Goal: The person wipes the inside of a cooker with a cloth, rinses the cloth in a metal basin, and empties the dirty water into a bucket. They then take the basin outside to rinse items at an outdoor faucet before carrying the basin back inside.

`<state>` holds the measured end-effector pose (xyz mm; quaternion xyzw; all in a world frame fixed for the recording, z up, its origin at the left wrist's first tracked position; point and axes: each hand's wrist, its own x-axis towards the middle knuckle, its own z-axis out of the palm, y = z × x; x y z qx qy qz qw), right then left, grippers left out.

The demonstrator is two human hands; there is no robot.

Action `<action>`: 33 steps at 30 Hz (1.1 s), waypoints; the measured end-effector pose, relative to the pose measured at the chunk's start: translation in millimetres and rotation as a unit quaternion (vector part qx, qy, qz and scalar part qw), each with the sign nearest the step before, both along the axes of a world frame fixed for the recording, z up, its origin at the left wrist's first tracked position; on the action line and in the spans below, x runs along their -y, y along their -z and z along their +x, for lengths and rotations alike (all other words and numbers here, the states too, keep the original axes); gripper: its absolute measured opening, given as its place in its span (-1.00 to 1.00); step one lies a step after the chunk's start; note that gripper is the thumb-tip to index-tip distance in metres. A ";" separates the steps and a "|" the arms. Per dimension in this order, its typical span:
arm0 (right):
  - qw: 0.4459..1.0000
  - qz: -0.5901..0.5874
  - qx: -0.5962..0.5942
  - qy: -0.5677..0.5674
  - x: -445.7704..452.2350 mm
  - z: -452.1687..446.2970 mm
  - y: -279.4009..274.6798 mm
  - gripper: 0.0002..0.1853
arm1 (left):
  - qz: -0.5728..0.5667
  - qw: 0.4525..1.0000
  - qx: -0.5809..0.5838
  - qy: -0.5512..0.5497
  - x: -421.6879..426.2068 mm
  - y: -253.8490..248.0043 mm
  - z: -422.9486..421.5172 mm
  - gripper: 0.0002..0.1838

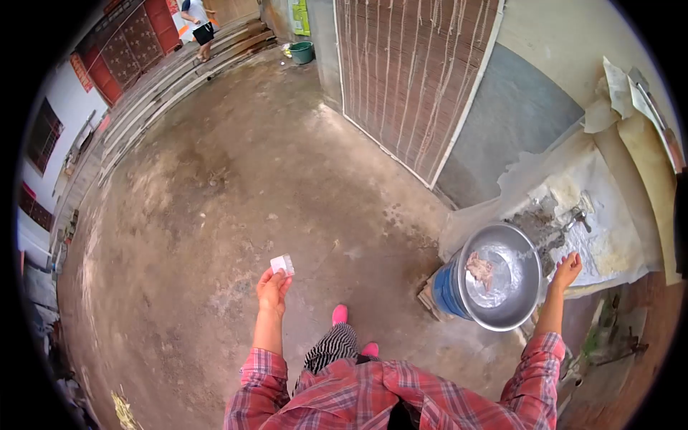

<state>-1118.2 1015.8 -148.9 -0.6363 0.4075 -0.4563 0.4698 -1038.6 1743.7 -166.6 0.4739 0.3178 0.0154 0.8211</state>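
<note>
Between the thumb and fingers of my left hand (271, 291) is a small white packet (282, 265), held out over the concrete floor. My right hand (567, 271) has its fingers curled in, just right of a metal basin (528, 285); whether anything is inside them is hidden. Inside the basin lies a crumpled pale pink lump (479, 270), too unclear to name. The basin rests tilted on a blue drum (446, 290). Beyond the right hand, a tap (577, 219) stands over a ledge covered with plastic sheeting (623, 228).
A door panel (412, 79) with hanging cords leans at the wall ahead. Far off, a green bucket (302, 52) stands by wooden steps (183, 70), where another person (201, 27) walks. Cracked concrete floor (208, 236) stretches across the left.
</note>
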 end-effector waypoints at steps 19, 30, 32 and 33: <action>0.970 0.161 -0.002 -0.184 -404.0 -52.2 -13.9 -0.57 | -0.106 0.952 0.085 0.273 -28.4 -74.9 -34.6 -0.77; 0.827 0.365 0.314 -0.290 -312.9 -138.6 -81.5 -0.64 | -0.109 0.870 0.120 0.466 176.6 -106.6 -79.5 -0.67; 0.901 -0.012 -0.415 -0.126 -300.0 -156.9 -35.4 -0.63 | -0.053 0.849 0.110 0.514 217.2 -98.0 -92.6 -0.66; 0.901 -0.005 -0.418 -0.120 -299.6 -167.8 -28.9 -0.63 | -0.053 0.845 0.105 0.521 238.2 -97.0 -100.4 -0.66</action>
